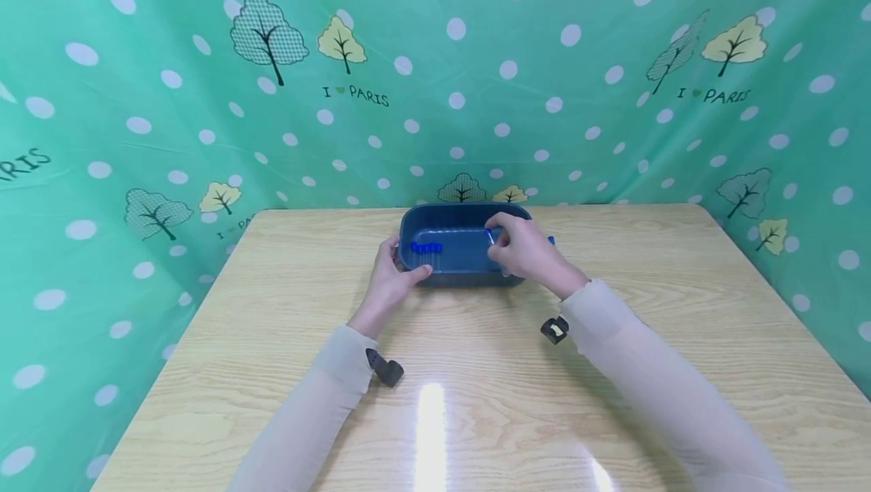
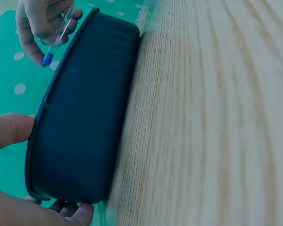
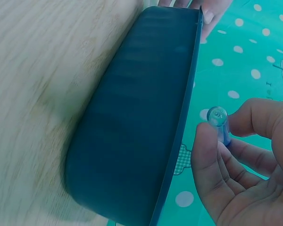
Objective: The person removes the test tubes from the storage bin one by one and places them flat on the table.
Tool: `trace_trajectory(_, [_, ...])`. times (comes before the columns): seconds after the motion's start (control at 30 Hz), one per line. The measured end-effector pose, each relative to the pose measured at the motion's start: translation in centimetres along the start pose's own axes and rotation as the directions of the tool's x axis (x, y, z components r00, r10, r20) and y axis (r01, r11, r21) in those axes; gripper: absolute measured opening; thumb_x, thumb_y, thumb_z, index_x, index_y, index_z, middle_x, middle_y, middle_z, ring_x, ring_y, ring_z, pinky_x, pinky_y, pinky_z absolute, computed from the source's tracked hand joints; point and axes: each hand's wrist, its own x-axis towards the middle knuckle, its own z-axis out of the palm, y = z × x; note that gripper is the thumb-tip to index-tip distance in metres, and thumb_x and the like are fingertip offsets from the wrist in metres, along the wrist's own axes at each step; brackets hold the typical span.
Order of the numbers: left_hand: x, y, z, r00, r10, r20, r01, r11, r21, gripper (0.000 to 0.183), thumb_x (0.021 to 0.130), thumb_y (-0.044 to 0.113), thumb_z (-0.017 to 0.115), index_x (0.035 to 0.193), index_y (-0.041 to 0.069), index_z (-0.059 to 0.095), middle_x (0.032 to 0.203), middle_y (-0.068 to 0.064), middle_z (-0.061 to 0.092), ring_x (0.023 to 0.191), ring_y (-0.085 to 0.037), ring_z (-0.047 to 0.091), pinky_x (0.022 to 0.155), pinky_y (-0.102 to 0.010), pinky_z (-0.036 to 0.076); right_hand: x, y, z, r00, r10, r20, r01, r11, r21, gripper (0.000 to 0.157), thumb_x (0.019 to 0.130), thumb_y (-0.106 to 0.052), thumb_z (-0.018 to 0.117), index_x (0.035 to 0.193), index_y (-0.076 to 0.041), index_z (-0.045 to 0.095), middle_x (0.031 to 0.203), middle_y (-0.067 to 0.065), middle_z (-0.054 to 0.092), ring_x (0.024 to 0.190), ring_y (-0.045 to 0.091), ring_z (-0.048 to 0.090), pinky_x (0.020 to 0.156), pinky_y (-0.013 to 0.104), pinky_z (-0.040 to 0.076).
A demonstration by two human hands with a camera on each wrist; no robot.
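Observation:
A dark blue rectangular tub (image 1: 463, 279) stands on the wooden table. My left hand (image 1: 393, 277) grips its left end, thumb over the near rim and fingers around the outer wall. Inside, at the left, several blue-capped clear tubes (image 1: 426, 248) lie side by side in a row. Over the tub's right part, my right hand (image 1: 527, 247) pinches a clear test tube with a blue cap (image 2: 59, 36) between thumb and fingertips. In the right wrist view the tube's rounded clear end (image 3: 218, 115) faces the camera. From the left wrist, its cap appears at the lower end.
The wooden tabletop (image 1: 327, 431) extends around the tub. Right behind it hangs a green dotted curtain (image 1: 435, 99) with tree prints, which also closes off both sides. A small blue piece (image 1: 552, 240) shows just right of my right hand, mostly hidden.

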Motion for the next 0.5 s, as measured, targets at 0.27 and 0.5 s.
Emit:
trace_trajectory(0.27, [0.0, -0.1, 0.0, 1.000, -0.004, 0.000, 0.004, 1.000, 0.001, 0.085, 0.080, 0.015, 0.077, 0.147, 0.011, 0.025, 0.145, -0.016, 0.036, 0.133, -0.031, 0.039, 0.108, -0.040, 0.037, -0.8, 0.7, -0.4, 1.000, 0.001, -0.011, -0.001, 1.000, 0.011, 0.044, 0.088, -0.008, 0.057, 0.131, -0.007, 0.049, 0.081, 0.008, 0.060, 0.056, 0.022, 0.062, 0.049, 0.032, 0.048])
trace_trajectory(0.5, [0.0, -0.3, 0.0, 1.000, 0.008, 0.000, -0.008, 1.000, 0.008, 0.085, 0.080, 0.014, 0.076, 0.147, 0.010, 0.024, 0.144, -0.016, 0.036, 0.133, -0.031, 0.038, 0.109, -0.041, 0.036, -1.2, 1.5, -0.9, 1.000, -0.007, -0.028, 0.007, 1.000, 0.003, 0.044, 0.087, -0.007, 0.057, 0.130, -0.007, 0.050, 0.078, 0.007, 0.060, 0.056, 0.021, 0.057, 0.049, 0.033, 0.046])
